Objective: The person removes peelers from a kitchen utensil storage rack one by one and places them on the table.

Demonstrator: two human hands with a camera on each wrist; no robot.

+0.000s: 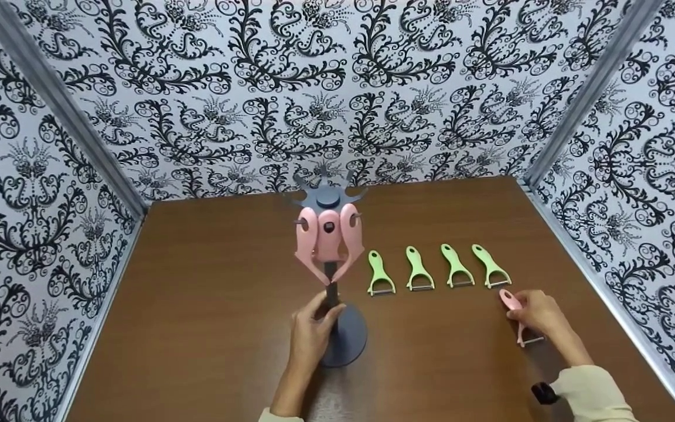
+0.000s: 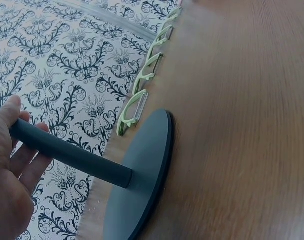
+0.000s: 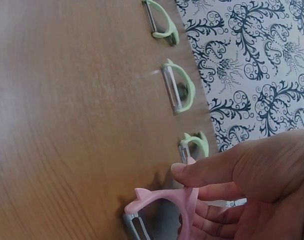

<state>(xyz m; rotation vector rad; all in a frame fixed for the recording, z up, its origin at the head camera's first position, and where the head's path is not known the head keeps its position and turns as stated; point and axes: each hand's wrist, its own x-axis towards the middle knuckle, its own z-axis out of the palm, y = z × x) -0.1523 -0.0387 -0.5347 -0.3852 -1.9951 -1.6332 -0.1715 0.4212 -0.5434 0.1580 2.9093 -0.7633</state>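
A grey stand [image 1: 328, 199] with a ring of hooks rises from a round base [image 2: 146, 170] on the table. Several pink peelers [image 1: 330, 234] hang from its near hooks. My left hand [image 1: 309, 331] grips the stand's pole [image 2: 71, 152], its thumb and fingers curled round it. At the right, my right hand [image 1: 539, 313] pinches the handle of another pink peeler [image 3: 164, 197] low over the table, blade end toward me. Beyond that hand lies a row of green peelers [image 1: 493, 266], their blade ends facing me.
The brown table [image 1: 214, 305] is walled on the left, right and back by panels [image 1: 290, 117] in a black-and-white scroll pattern, with grey metal strips [image 1: 583, 99] at the corners. A black band [image 1: 544, 393] sits near the right sleeve.
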